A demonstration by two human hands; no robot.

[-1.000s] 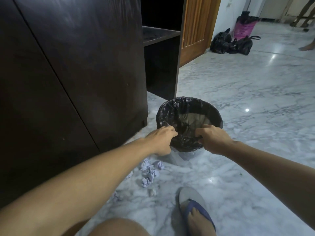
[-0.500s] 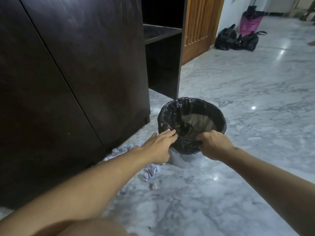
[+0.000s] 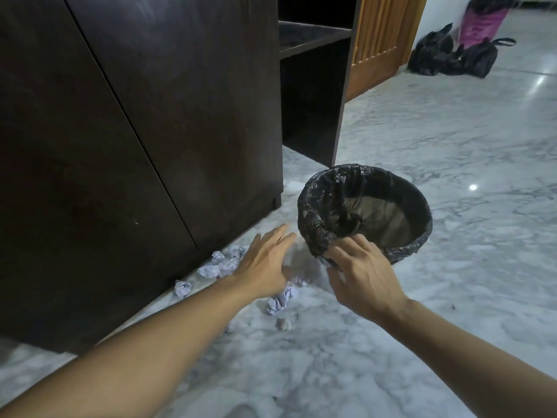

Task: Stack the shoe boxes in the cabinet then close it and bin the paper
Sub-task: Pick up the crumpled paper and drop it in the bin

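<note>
A round bin [image 3: 401, 188] lined with a black bag stands on the marble floor, to the right of the dark cabinet [image 3: 150, 122], whose doors are closed. Several crumpled white paper balls [image 3: 211, 270] lie on the floor along the cabinet's foot and under my left forearm. My left hand [image 3: 265, 260] hovers flat with straight fingers just left of the bin, above the paper, holding nothing. My right hand [image 3: 361, 276] is at the bin's near rim with spread fingers touching the bag's edge. No shoe boxes are visible.
An open dark shelf unit [image 3: 313, 95] stands behind the bin, beside a wooden door [image 3: 382, 40]. Black bags [image 3: 452, 55] and a pink bag [image 3: 485, 22] lie at the far right. Marble floor [image 3: 452, 267] spreads to the right.
Both hands have let go of the bin's bag rim. My left hand opened and moved left and down toward the paper; my right hand's fingers spread at the rim.
</note>
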